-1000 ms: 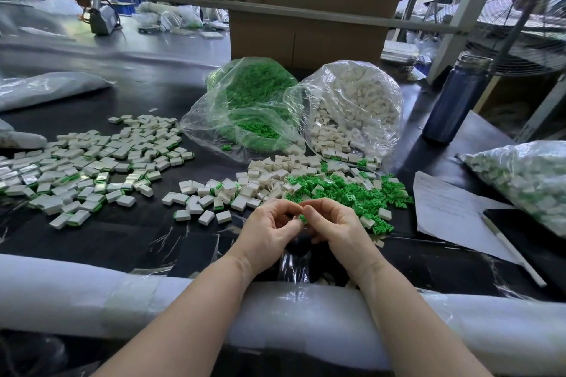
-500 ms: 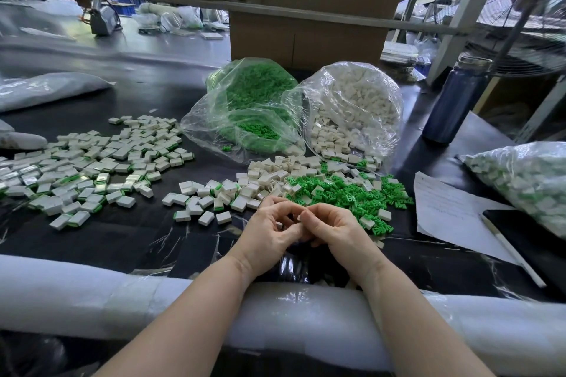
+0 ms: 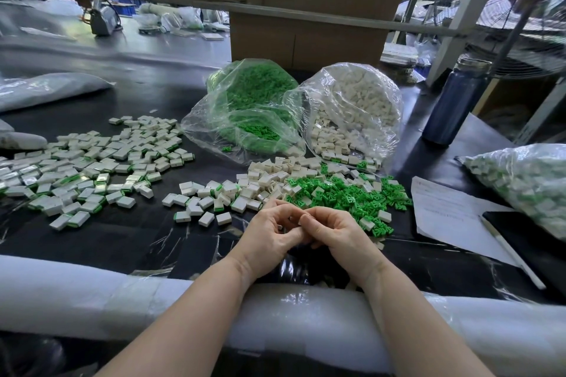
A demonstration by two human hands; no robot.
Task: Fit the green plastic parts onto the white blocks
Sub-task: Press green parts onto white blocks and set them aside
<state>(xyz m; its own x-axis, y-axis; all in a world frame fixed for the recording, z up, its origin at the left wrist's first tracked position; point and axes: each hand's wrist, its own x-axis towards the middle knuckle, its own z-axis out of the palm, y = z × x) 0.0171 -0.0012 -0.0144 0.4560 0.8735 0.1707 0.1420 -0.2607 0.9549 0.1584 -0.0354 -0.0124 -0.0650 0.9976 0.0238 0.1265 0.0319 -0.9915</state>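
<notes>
Hands meet at table's near edge: left hand (image 3: 269,236) and right hand (image 3: 333,234), fingers curled, pinching something hidden; I cannot tell what. I judge press-fit step underway; next: drop piece at 9 o'clock with finished blocks (image 3: 88,174). Loose green parts (image 3: 340,196) at 1 o'clock, white blocks (image 3: 266,176) at 12. Two supply bags; pieces uncountable.

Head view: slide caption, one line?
Both hands, left and right, meet fingertip to fingertip before loose green parts and white blocks.
</notes>
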